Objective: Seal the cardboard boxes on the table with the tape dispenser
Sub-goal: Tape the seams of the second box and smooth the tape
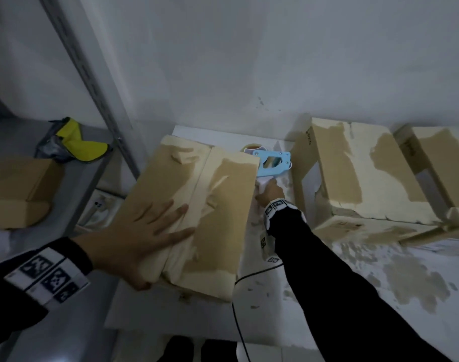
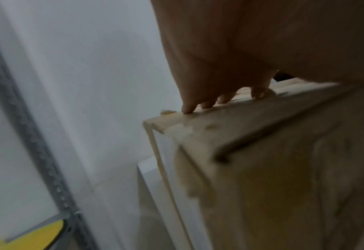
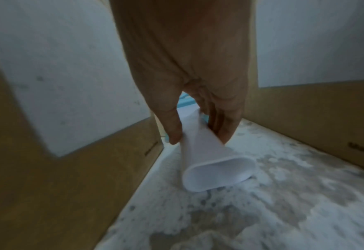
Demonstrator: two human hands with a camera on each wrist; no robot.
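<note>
A cardboard box (image 1: 218, 205) patched with old pale tape lies on the white table (image 1: 353, 283). My left hand (image 1: 144, 231) presses flat on its top with fingers spread; the left wrist view shows my fingertips (image 2: 186, 110) on the box (image 2: 273, 169). Behind the box lies a light blue tape dispenser (image 1: 272, 163) with a tape roll (image 1: 251, 147). My right hand (image 1: 268, 193) grips its white handle (image 3: 206, 162), thumb on one side and fingers on the other (image 3: 198, 133). Two more taped boxes (image 1: 359, 176) (image 1: 437, 165) stand at the right.
A grey metal shelf (image 1: 74, 192) stands at the left with a cardboard box (image 1: 16, 189) and a yellow and grey item (image 1: 76, 142) on it. A black cable (image 1: 238, 322) hangs over the table's front edge. A white wall (image 1: 249, 61) is close behind.
</note>
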